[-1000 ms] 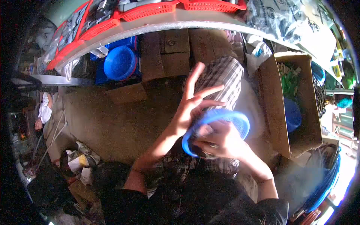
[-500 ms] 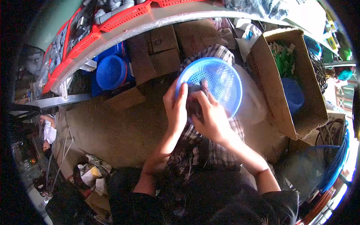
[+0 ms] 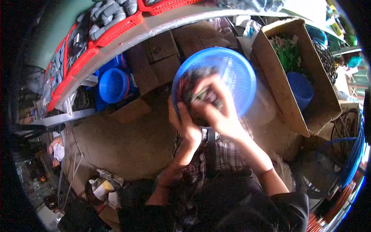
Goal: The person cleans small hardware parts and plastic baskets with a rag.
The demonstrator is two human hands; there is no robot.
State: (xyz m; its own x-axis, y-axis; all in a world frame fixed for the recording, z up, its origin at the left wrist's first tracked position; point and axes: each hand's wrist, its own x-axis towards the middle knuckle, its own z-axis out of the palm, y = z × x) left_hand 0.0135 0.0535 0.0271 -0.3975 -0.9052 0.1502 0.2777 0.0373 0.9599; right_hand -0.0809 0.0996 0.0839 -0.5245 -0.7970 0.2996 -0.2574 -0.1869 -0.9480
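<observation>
A blue perforated plastic basket is tilted above my lap, its open side facing me. My left hand grips the basket's lower left rim, with the thumb on the inside. Inside the basket my right hand has its fingers curled round a dark, crumpled bundle, blurred by motion. What the bundle is made of I cannot make out. It lies against the basket's left inner wall, between my two hands.
Red trays of grey pipe fittings stand on a shelf at the upper left. Below are a blue bucket and flattened cardboard. A large carton at the right holds a blue container. A person is at the far left.
The basket has come up closer to me and looks larger. My right hand has lifted with the dark bundle, which shows more above the fingers. The view has shifted slightly.
</observation>
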